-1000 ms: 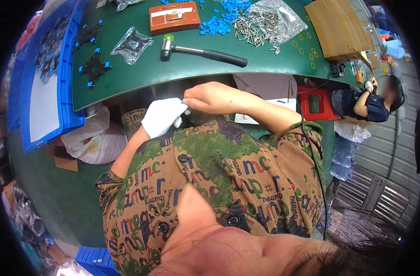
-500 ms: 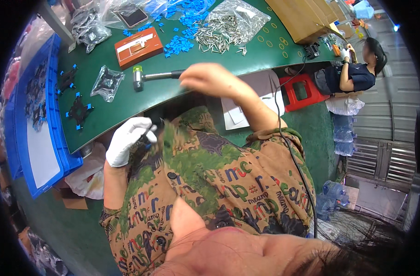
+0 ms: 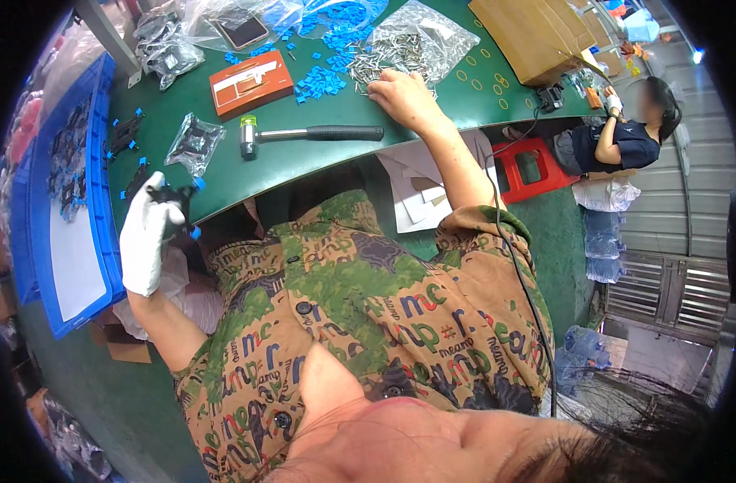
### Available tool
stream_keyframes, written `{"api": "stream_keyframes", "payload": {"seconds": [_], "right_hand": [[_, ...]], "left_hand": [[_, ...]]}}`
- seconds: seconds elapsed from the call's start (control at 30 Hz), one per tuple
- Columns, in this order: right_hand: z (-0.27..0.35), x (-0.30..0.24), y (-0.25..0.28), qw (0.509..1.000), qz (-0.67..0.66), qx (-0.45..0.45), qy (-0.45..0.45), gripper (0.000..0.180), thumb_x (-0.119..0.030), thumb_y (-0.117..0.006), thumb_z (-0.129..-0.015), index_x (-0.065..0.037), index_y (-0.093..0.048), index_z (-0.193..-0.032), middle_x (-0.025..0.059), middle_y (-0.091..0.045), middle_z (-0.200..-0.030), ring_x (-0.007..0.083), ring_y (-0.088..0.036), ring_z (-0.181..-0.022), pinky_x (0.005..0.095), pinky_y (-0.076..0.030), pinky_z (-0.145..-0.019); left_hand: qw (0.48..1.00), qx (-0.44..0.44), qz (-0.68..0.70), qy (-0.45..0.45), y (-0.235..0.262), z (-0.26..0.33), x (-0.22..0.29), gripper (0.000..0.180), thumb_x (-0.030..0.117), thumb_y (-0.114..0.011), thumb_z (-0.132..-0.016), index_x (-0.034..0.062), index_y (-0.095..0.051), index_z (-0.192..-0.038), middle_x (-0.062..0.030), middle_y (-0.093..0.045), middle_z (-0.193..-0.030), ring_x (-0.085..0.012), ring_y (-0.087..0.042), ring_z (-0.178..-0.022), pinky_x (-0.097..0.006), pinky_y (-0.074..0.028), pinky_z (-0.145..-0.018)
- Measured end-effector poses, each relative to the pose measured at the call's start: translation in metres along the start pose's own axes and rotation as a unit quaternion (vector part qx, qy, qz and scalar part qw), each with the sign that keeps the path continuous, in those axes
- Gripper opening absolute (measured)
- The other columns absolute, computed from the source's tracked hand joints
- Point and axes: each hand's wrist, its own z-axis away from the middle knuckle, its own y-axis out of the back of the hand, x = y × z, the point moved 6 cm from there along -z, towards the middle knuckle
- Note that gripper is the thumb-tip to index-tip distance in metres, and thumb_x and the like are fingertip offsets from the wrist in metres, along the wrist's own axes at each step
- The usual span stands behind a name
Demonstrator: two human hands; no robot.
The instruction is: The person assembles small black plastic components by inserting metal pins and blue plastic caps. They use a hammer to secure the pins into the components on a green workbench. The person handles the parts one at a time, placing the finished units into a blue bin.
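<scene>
My left hand point(image 3: 145, 233), in a white glove, grips a black plastic bracket point(image 3: 178, 211) with blue tips, just off the table's near left edge; the glove covers part of it. My bare right hand point(image 3: 407, 101) reaches over the near edge of a heap of silver metal pins point(image 3: 369, 61). Its bent fingers are apart, with nothing visible in them, and the fingertips are partly hidden. Between the hands lies a hammer point(image 3: 308, 134) with a black grip. A bagged black part point(image 3: 195, 143) rests beside my left hand, and another black bracket point(image 3: 126, 133) lies farther left.
The green table point(image 3: 303, 177) also bears an orange box point(image 3: 251, 83), scattered blue clips point(image 3: 318, 83), a phone point(image 3: 243, 32), yellow rings point(image 3: 501, 80) and a cardboard box point(image 3: 533, 40). A blue crate point(image 3: 102, 201) stands left. A co-worker point(image 3: 614, 137) sits right, near a red stool point(image 3: 523, 171).
My right hand has moved from the hammer's grip end away to the pins. My left hand has gone left and forward from near my lap, and the bracket in it now shows clearly.
</scene>
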Motion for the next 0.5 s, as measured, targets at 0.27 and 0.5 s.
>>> {"api": "stream_keyframes", "payload": {"seconds": [0.27, 0.5], "right_hand": [[0.001, -0.012, 0.018, 0.988, -0.113, 0.098, -0.022, 0.016, -0.023, -0.066, -0.097, -0.011, -0.072, -0.104, 0.0027, -0.068, -0.095, 0.0223, -0.067, -0.089, 0.0425, -0.050, -0.079], [0.002, -0.058, 0.015, 0.793, -0.594, -0.006, -0.134, 0.017, -0.014, -0.070, -0.097, -0.003, -0.072, -0.109, 0.0002, -0.072, -0.096, 0.0068, -0.066, -0.072, 0.0235, -0.053, -0.066]], "left_hand": [[0.994, -0.013, 0.110, 0.015, -0.087, -0.008, -0.039, 0.037, 0.015, -0.054, -0.107, -0.0041, -0.059, -0.137, -0.0055, -0.067, -0.097, -0.0105, -0.060, -0.083, -0.025, -0.049, -0.082], [0.988, -0.141, 0.062, -0.002, -0.162, -0.028, -0.044, 0.030, 0.016, -0.056, -0.106, 0.0018, -0.067, -0.129, -0.0018, -0.065, -0.084, -0.0080, -0.059, -0.078, -0.025, -0.049, -0.075]]}}
